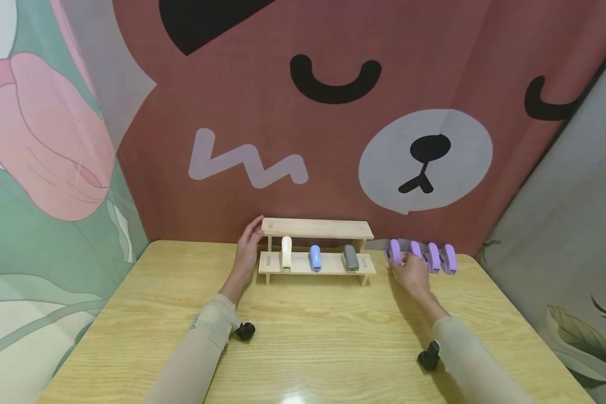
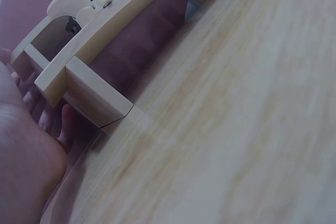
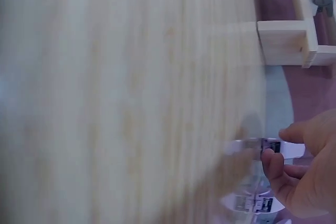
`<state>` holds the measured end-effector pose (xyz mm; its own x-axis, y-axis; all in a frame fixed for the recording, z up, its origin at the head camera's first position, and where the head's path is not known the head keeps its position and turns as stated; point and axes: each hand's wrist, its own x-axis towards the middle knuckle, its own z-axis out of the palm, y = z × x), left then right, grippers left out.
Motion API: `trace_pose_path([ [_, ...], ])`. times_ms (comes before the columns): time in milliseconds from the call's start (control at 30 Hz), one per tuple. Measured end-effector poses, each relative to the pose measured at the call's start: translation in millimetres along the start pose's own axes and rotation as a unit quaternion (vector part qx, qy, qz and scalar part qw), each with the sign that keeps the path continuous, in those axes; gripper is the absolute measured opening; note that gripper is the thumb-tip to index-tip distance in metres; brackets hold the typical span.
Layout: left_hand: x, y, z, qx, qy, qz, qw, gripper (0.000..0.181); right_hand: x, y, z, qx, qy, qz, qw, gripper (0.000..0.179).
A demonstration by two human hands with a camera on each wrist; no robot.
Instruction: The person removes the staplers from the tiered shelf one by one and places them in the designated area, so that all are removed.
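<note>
A two-tier wooden rack (image 1: 317,227) stands at the back of the table. My left hand (image 1: 246,252) is at its left end, fingers extended along the side and touching the upper board. On the lower board stand a cream stapler (image 1: 286,252), a blue stapler (image 1: 315,258) and a grey stapler (image 1: 350,258). Right of the rack, my right hand (image 1: 413,276) pinches the leftmost purple stapler (image 1: 395,251) between thumb and fingers. In the right wrist view that purple stapler (image 3: 290,149) is partly covered by the fingertips.
More purple staplers (image 1: 449,259) stand in a row to the right of my right hand. A patterned curtain (image 1: 333,140) hangs right behind the table (image 1: 303,336). Black wrist devices (image 1: 245,331) sit under both sleeves.
</note>
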<state>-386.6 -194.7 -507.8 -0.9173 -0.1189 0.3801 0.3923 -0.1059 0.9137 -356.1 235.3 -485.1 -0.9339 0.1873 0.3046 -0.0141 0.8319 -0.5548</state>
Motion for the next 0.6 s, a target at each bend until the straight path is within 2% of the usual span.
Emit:
trace_pose_path([
  [67, 0.2, -0.6, -0.2, -0.003, 0.0, -0.001, 1.0, 0.045, -2.9, -3, -4, 0.005, 0.001, 0.002, 1.0, 0.025],
  [267, 0.4, 0.1, -1.4, 0.0, -0.009, -0.006, 0.9999, 0.045, -12.1, -10, -17, 0.046, 0.01, 0.001, 0.9989, 0.038],
  [467, 2.4, 2.2, -4.1, 0.001, -0.024, -0.011, 0.9997, 0.047, -20.5, -23, -25, 0.066, 0.04, -0.015, 0.9969, 0.032],
  [600, 1.4, 1.7, -2.9, 0.003, -0.013, -0.009, 0.9999, 0.046, -26.7, -33, -29, 0.08, 0.062, -0.025, 0.9946, 0.028],
])
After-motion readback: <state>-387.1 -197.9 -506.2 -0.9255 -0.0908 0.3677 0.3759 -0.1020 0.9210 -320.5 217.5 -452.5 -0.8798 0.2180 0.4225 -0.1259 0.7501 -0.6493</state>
